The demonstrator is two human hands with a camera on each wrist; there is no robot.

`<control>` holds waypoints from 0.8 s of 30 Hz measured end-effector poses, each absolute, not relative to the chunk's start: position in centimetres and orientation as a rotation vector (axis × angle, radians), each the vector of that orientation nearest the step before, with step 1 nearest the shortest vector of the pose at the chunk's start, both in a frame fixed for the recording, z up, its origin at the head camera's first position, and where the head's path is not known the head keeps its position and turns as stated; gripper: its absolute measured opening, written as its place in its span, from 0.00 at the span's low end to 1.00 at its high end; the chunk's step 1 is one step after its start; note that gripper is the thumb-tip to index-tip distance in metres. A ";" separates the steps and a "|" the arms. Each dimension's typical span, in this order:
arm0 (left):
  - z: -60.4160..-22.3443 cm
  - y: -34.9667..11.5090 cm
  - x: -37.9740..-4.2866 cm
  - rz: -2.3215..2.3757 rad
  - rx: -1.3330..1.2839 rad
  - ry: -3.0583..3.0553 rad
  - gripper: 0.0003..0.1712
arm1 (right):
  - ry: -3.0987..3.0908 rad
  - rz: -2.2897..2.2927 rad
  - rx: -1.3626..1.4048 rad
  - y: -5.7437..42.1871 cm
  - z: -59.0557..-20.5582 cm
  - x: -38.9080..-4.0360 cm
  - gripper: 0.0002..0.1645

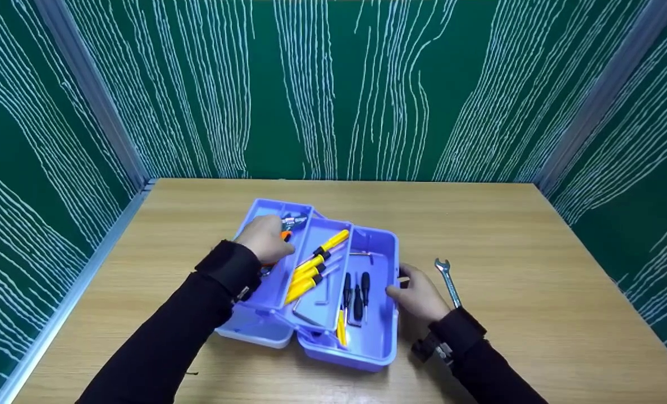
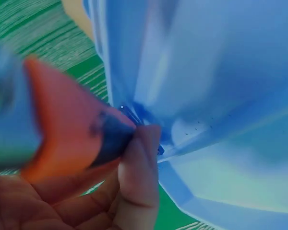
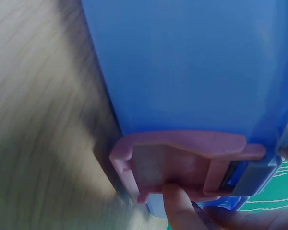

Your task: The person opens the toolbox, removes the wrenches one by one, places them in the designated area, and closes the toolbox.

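A purple-blue toolbox stands unfolded on the table, its trays spread to the left. My left hand is over the left tray, gripping pliers with orange-and-black handles. In the left wrist view, thumb and fingers close on an orange-and-black handle, blurred near the camera. My right hand holds the toolbox's right wall, thumb over the rim. A finger of it touches the pink latch in the right wrist view. Several yellow-handled screwdrivers and hex keys lie in the middle tray.
Black-handled screwdrivers and a yellow handle lie in the toolbox's deep bottom. A wrench rests on the wooden table, beside the right hand. Green panels with white lines stand behind and at both sides.
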State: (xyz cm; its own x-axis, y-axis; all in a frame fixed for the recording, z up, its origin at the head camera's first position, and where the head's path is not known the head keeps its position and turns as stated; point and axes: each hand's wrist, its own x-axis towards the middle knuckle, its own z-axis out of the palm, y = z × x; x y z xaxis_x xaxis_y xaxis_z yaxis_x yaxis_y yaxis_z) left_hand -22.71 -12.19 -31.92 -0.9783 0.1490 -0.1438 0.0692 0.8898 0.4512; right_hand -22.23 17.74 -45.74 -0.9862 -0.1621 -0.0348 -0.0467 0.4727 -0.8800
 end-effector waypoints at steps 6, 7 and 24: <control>-32.2 -12.3 -22.4 0.696 0.134 2.903 0.12 | 2.579 -1.540 -0.182 17.9 -45.6 -22.2 0.36; -32.3 -12.3 -22.4 0.697 0.132 2.905 0.10 | 2.580 -1.540 -0.183 17.9 -45.6 -22.2 0.36; -32.4 -12.2 -20.8 0.912 0.242 3.037 0.09 | 2.580 -1.711 -0.099 18.9 -43.3 -22.3 0.37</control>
State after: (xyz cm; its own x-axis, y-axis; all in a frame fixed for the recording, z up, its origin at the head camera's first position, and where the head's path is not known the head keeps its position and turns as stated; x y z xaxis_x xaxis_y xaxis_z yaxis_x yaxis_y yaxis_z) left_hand -20.84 -12.16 -32.35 -0.9877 0.1340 0.0803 0.1561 0.8242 0.5444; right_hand -22.29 18.86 -43.32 -0.9970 -0.0774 -0.0017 -0.0286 0.3879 -0.9213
